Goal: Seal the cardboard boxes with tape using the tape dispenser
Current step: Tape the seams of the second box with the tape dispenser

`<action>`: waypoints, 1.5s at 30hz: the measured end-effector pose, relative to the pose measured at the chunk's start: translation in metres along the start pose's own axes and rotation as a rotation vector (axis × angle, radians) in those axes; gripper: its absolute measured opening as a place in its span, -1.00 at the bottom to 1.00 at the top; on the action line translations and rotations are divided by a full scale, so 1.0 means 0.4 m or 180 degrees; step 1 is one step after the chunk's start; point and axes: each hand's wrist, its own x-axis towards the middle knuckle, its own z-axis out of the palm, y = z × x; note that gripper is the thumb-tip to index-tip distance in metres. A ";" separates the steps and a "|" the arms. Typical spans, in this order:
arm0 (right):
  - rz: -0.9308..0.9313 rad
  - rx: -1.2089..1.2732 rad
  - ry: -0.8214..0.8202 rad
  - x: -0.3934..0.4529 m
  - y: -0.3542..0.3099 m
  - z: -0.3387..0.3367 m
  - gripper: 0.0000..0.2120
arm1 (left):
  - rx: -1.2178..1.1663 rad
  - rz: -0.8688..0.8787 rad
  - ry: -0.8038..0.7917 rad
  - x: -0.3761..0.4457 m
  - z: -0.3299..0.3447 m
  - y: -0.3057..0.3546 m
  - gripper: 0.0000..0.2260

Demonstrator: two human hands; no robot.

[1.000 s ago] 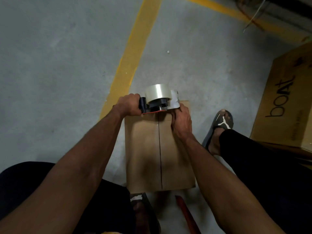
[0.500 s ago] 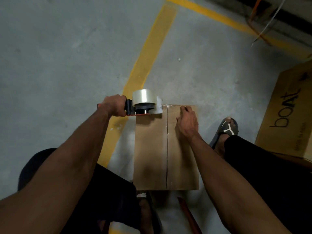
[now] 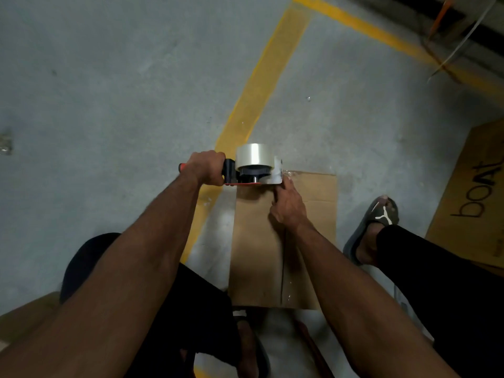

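flat brown cardboard box [image 3: 256, 241], clear glossy tape roll [image 3: 252, 155]

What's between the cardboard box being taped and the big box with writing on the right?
In the head view, between the cardboard box and the printed box lies the person's sandalled foot on the concrete floor.

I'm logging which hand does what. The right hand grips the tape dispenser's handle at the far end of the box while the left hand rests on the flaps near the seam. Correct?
Not quite: the hands are swapped. In the head view the left hand grips the tape dispenser by its handle at the far end of the box, while the right hand rests on the flaps near the seam.
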 end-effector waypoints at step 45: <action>0.2422 0.2263 0.0953 0.091 -0.448 -0.039 0.07 | 0.0742 -0.0517 -0.0085 0.006 0.022 -0.107 -0.69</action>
